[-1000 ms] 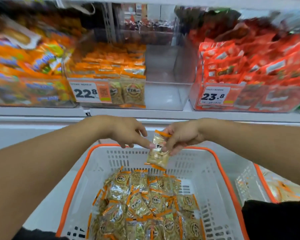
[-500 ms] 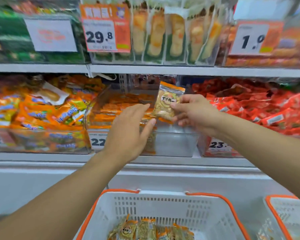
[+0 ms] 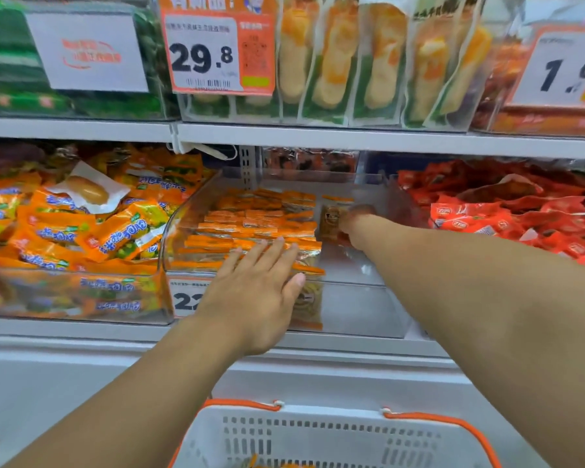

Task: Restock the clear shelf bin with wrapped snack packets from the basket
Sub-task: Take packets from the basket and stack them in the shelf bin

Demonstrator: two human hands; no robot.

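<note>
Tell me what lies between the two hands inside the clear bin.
In the head view, rows of orange-edged packets fill the stretch between the flat left hand and the right hand, which holds a packet.

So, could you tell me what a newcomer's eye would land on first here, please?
Probably the two bare arms reaching to the clear shelf bin at centre: the right hand holds a snack packet inside it, and the left hand lies flat on the orange packet rows. Next, the big 29.8 price tag above.
</note>
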